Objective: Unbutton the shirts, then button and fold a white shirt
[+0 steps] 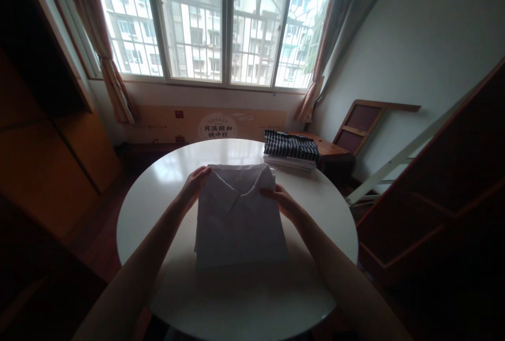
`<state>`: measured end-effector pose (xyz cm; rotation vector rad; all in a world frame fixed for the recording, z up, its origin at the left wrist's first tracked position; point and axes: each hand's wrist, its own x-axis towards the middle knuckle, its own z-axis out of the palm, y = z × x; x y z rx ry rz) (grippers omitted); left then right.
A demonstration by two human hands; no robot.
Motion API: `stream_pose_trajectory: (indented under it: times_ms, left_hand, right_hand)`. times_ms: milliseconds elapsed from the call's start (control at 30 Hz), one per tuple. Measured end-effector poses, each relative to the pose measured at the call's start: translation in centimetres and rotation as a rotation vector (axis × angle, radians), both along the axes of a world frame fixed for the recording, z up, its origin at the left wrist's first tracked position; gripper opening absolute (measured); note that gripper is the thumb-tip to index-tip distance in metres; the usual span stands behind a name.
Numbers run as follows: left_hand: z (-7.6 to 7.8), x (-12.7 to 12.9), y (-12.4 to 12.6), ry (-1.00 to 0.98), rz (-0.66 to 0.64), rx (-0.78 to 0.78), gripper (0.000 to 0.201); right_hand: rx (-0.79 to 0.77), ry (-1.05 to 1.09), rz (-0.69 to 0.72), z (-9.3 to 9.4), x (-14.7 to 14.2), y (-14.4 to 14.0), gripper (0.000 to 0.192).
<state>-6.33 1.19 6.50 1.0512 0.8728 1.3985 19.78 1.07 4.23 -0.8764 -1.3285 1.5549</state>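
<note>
A white collared shirt (240, 230), folded into a rectangle, lies front side up on the round white table (153, 214). Its collar points away from me, toward the window. My left hand (196, 182) is closed on the shirt's upper left corner, beside the collar. At the upper right edge, my right hand (279, 194) grips the shirt just below the collar, its fingers on the fabric. Parts of the fingers on both hands are hidden or dark.
A stack of folded clothes, with a black striped garment (290, 145) on top of white ones, sits at the table's far right edge. Behind the table stand a printed cardboard box (158, 120) and a wooden chair (351, 128). A dark wooden panel (434, 214) leans at the right.
</note>
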Motion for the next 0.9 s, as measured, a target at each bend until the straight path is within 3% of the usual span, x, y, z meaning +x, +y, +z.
stream_pose_trajectory:
  times_ms: [267, 500, 700, 900]
  left_hand:
    - [-0.9, 0.1, 0.5, 0.056, 0.049, 0.01, 0.034]
    - [-0.7, 0.9, 0.0, 0.076, 0.058, 0.025, 0.04]
    - [-0.4, 1.6, -0.5, 0.122, 0.05, 0.027, 0.042]
    - [-0.7, 1.8, -0.4, 0.168, 0.073, 0.035, 0.04]
  right_hand:
    - [0.026, -0.04, 0.02, 0.4, -0.2, -0.3, 0.038]
    - [0.175, 0.049, -0.156, 0.5, -0.5, 0.4, 0.064]
    - [0.184, 0.028, -0.271, -0.3, -0.3, 1.1, 0.041]
    - [0.169, -0.02, -0.305, -0.3, -0.5, 1.2, 0.04]
